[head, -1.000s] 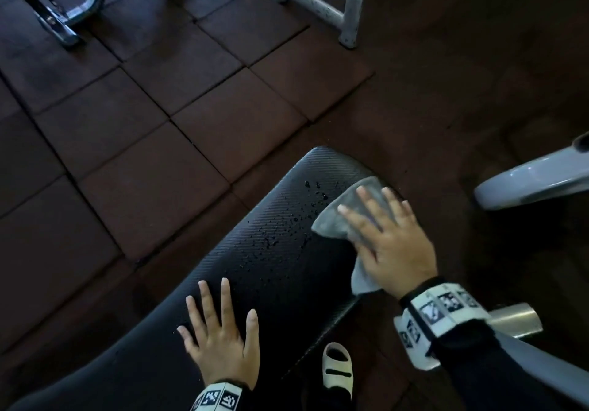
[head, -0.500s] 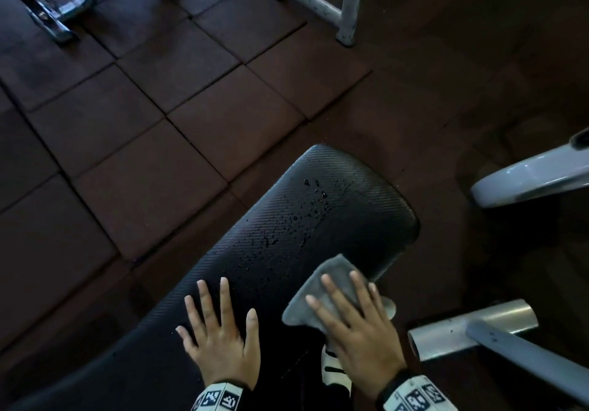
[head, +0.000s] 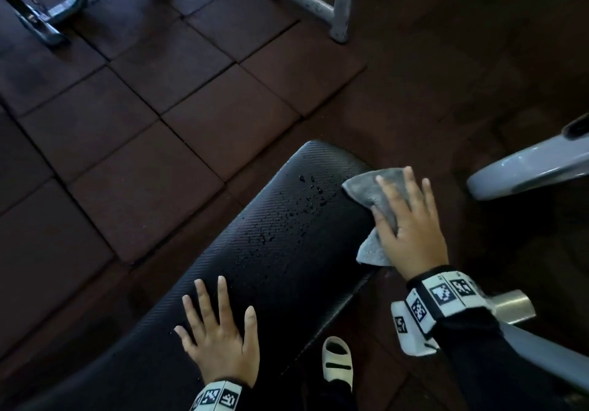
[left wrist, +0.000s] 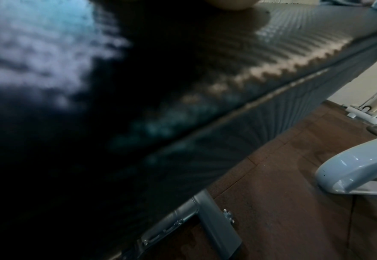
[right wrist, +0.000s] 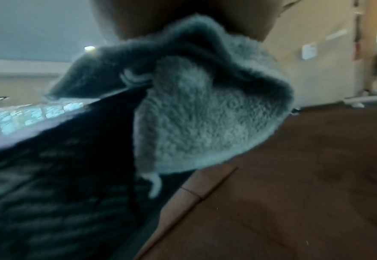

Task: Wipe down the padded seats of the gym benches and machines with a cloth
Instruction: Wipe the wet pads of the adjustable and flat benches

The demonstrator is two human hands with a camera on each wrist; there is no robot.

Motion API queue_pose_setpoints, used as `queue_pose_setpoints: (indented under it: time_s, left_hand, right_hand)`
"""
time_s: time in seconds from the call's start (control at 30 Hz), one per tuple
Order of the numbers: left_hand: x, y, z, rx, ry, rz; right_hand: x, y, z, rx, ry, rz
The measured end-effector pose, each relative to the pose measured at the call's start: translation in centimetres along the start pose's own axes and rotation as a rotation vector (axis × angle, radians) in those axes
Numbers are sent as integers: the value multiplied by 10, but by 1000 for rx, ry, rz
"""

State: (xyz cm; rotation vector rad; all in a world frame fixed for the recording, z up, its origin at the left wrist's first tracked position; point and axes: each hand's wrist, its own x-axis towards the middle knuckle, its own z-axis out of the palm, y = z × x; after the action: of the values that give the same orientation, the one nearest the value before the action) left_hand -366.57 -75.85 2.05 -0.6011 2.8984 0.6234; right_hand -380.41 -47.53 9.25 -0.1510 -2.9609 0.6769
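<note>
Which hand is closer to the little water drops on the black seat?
The right hand. It presses the grey cloth on the seat just beside the water drops. The left hand lies flat farther back along the seat, away from most drops.

the bench pad (head: 287, 251) is black with a fine ribbed weave pattern, speckled with dark droplets (head: 309, 193). the cloth (head: 369, 193) is grey and fuzzy, paler blue-grey in the right wrist view (right wrist: 205, 114). the floor tiles (head: 143, 130) are dark reddish brown with thin dark seams. the wristbands (head: 443, 296) are white with black square code patterns. the sandal (head: 338, 362) is cream with a black stripe. the machine frame (head: 526, 165) is pale grey.
</note>
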Motion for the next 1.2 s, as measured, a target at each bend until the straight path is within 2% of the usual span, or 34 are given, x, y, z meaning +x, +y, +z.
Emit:
queue_pose_setpoints:
  time_s: [0.13,0.23,0.37,0.47,0.53,0.67,0.73,0.83,0.97,1.2]
  left_hand:
    - [0,0,0,1,-7,-5]
    - [0,0,0,2,-15,-6]
    - [1,1,-2,-9,-37,-11]
    - [1,2,-5,-19,-62,-13]
    - [2,1,-7,-30,-80,-7]
    - [1,-8,-13,-70,-119,20]
    - [1,-19,-18,-81,-144,18]
    - [2,-38,-29,-63,-177,-144]
    - [1,-66,-45,-99,-164,-436]
    - [3,-73,-51,-161,-295,-496]
  right_hand:
    - [-37,-13,15,395,132,257]
    - [-77,-35,40,537,191,379]
    - [-134,-69,71,535,147,327]
    - [-148,-84,76,594,144,354]
    - [-141,-75,76,569,151,333]
    - [-105,-37,62,350,180,288]
    - [-78,-27,46,404,220,336]
    - [-39,-19,20,409,225,328]
    - [3,-17,-9,307,27,297]
    - [72,-35,-12,-53,-348,195]
